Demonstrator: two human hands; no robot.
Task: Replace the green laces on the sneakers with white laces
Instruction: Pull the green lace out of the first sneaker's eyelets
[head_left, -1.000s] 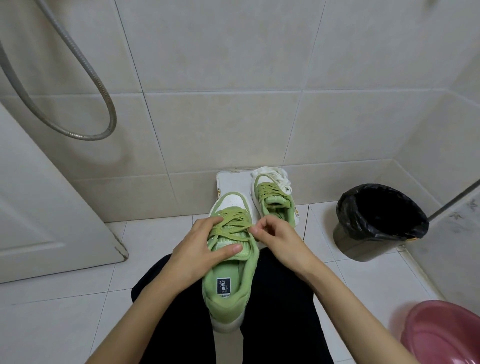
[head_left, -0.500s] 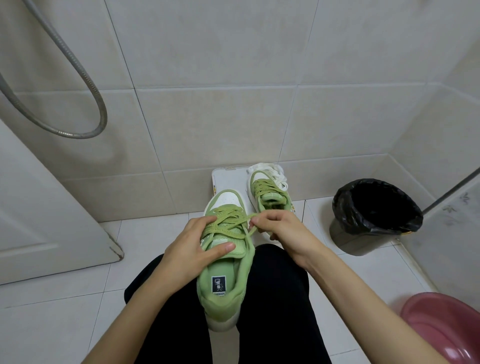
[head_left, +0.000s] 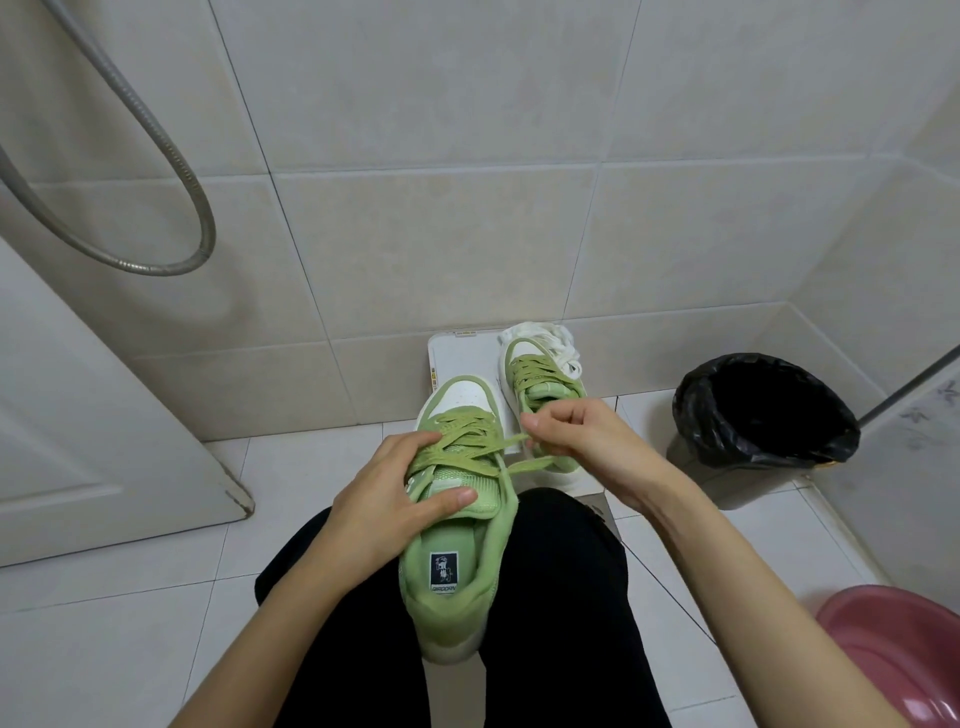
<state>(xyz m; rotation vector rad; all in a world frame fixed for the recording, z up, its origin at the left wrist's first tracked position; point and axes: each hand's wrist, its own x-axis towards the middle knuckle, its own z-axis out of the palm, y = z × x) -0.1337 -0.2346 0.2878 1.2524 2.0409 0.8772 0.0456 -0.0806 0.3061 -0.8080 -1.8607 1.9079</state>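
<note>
While the near sneaker (head_left: 457, 551) is laid along the lap on black trousers (head_left: 571, 597), heel toward the camera and toe pointing away, it is gripped by the left hand (head_left: 384, 499). The thumb is pressed on the tongue and the fingers are curled over the left side of the lacing. The green lace (head_left: 467, 447) is threaded criss-cross through the eyelets. One loose end is pinched between thumb and fingertip of the right hand (head_left: 587, 441), just right of the shoe, and the strand is drawn taut from the upper eyelets. A second loose end is draped rightward below it.

A pink basin (head_left: 898, 654) is cut off at the lower right edge, on the tiled floor (head_left: 130, 623).

Farther out, the second sneaker (head_left: 540, 384) is set on the floor, toe toward the wall, green-laced, with its heel hidden behind the right hand. The white laces (head_left: 556, 343) are bundled at its toe, against the wall base. A white flat panel (head_left: 462, 358) is seen just left of it. A bin with a black liner (head_left: 763, 410) is placed in the right corner. A white door (head_left: 78, 415) is seen at left, and a metal shower hose (head_left: 171, 156) is looped above it.
</note>
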